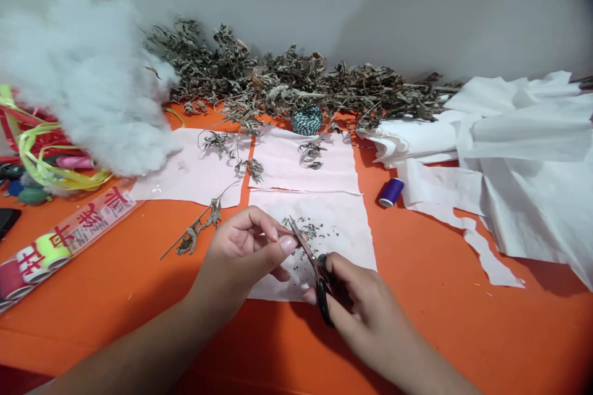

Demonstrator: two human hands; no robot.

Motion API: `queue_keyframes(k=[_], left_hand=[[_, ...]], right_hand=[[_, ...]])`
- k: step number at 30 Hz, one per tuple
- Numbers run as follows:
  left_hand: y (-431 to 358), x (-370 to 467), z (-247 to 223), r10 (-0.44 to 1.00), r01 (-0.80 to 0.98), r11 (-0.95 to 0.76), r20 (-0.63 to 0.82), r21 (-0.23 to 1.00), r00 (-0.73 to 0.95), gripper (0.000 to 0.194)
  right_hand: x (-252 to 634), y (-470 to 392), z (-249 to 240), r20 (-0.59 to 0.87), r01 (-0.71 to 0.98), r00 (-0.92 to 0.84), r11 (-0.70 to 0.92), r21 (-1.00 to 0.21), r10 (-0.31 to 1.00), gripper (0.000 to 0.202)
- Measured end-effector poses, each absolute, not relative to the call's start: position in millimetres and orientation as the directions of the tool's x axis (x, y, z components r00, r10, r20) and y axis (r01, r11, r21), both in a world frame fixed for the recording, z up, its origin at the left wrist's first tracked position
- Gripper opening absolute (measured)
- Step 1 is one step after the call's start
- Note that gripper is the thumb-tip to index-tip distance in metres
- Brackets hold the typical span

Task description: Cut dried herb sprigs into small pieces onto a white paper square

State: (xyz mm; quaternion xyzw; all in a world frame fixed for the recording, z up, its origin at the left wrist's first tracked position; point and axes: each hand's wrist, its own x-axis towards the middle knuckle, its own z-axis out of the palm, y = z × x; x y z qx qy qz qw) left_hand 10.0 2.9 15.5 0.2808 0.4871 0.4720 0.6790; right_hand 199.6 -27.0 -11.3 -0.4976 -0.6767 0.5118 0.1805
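Black-handled scissors are in my right hand, fingers through the loops and blades pointing up and left. My left hand pinches thumb to fingers right beside the blades; whatever is between the fingertips is too small or hidden to name. Below both hands lies a white cloth piece, sprinkled with dark crumbs of dried leaf. To the left of my left hand, a dried sprig rests partly on the orange table. More dried leaves lie on another white cloth piece behind.
A long heap of dried plant stalks lines the wall, with a ball of twine before it. White stuffing, ribbons and a pack of thread spools sit left. Rightward are a purple spool and white fabric.
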Motion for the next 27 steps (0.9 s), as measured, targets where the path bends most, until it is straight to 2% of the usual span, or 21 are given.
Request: queue_keyframes(k=[5, 10, 16, 22, 27], left_hand=[[4.5, 9.3, 16.5, 0.92, -0.401, 0.385, -0.379, 0.831, 0.098, 0.028], [5.2, 9.6, 20.9, 0.899, -0.428, 0.431, -0.419, 0.795, 0.127, 0.027], [4.5, 8.1, 25.0, 0.877, -0.396, 0.481, -0.436, 0.782, 0.203, 0.034], [6.8, -1.3, 17.7, 0.856, -0.332, 0.501, -0.401, 0.799, 0.325, 0.031], [5.9, -3.3, 14.9, 0.857, -0.322, 0.491, -0.381, 0.809, 0.347, 0.028]], right_hand=[[203.0, -23.9, -8.0, -0.298, 0.505, -0.446, -0.038, -0.862, 0.844, 0.029], [213.3, -16.6, 3.4, -0.269, 0.567, -0.484, 0.064, -0.821, 0.833, 0.032], [222.3, -11.8, 7.9, -0.241, 0.605, -0.536, 0.169, -0.778, 0.809, 0.029], [226.6, -10.6, 8.9, -0.225, 0.611, -0.561, 0.215, -0.762, 0.797, 0.027], [229.5, -9.5, 9.8, -0.233, 0.609, -0.573, 0.217, -0.763, 0.786, 0.027]])
